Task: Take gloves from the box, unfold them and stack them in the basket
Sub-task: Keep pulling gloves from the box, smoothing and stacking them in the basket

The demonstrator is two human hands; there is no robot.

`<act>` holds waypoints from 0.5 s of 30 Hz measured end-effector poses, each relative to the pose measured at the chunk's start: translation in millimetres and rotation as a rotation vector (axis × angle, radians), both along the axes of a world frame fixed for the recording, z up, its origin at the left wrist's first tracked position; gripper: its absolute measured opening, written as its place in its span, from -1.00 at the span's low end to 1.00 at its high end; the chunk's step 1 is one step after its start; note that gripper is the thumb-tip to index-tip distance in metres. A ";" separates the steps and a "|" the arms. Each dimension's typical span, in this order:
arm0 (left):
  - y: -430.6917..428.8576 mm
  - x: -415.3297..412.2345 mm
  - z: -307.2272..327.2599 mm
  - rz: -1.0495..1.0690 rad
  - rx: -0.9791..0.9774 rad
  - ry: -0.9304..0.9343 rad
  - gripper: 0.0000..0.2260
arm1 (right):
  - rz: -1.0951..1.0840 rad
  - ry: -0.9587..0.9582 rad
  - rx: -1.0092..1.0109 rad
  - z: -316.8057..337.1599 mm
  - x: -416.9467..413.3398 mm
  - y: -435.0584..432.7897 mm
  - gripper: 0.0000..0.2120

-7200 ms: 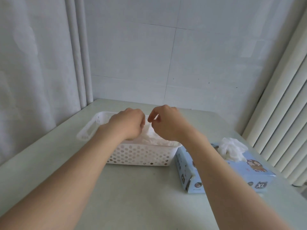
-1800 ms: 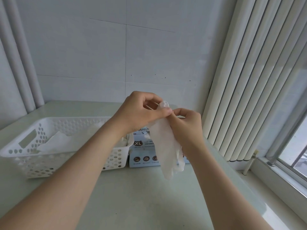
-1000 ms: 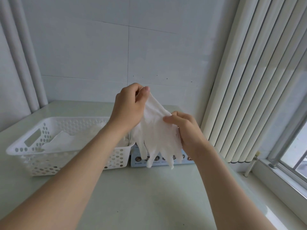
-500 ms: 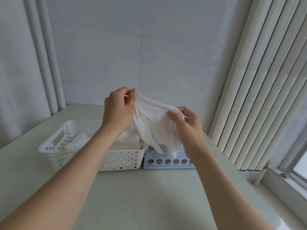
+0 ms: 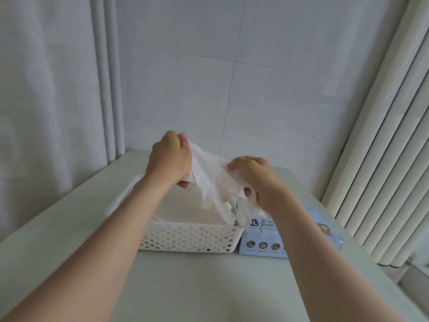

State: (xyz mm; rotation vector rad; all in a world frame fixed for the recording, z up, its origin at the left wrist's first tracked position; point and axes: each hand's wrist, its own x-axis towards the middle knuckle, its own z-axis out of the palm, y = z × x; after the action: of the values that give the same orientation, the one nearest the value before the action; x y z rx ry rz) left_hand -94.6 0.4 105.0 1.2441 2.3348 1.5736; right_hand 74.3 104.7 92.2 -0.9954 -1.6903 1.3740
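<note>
Box read "XL", w/ round icons along its front; other print too blurry. It sat on the desk at 3 o'clock of the white basket, touching it. Basket held flat white gloves. Left grip & right grip each pinched one glove, stretched btwn them above the basket's 3 o'clock end.

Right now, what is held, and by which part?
A white glove, spread above the basket: left hand grips its upper-left end, right hand pinches its right edge.
</note>
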 end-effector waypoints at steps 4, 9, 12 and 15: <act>-3.2 -22.9 -12.6 -0.062 -0.330 -0.005 -0.74 | 0.051 -0.327 0.041 -7.5 -17.9 2.7 -0.81; -1.7 -51.6 -33.7 -0.007 -0.651 0.055 -0.87 | 0.148 -0.489 0.242 -17.9 -36.4 -2.4 -0.88; -0.5 -59.5 -45.3 0.058 -0.778 0.159 -0.69 | 0.126 -0.634 0.441 -28.5 -47.7 1.2 -0.80; 1.2 -59.2 -49.8 0.102 -0.842 0.231 -0.59 | 0.025 -0.760 0.652 -35.0 -54.4 4.8 -0.63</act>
State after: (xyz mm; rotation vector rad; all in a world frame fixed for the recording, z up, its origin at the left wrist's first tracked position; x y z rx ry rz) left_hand -153.7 1.6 55.2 1.1118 2.7397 0.3274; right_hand 19.9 109.5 57.2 -1.1553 -2.4688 0.3545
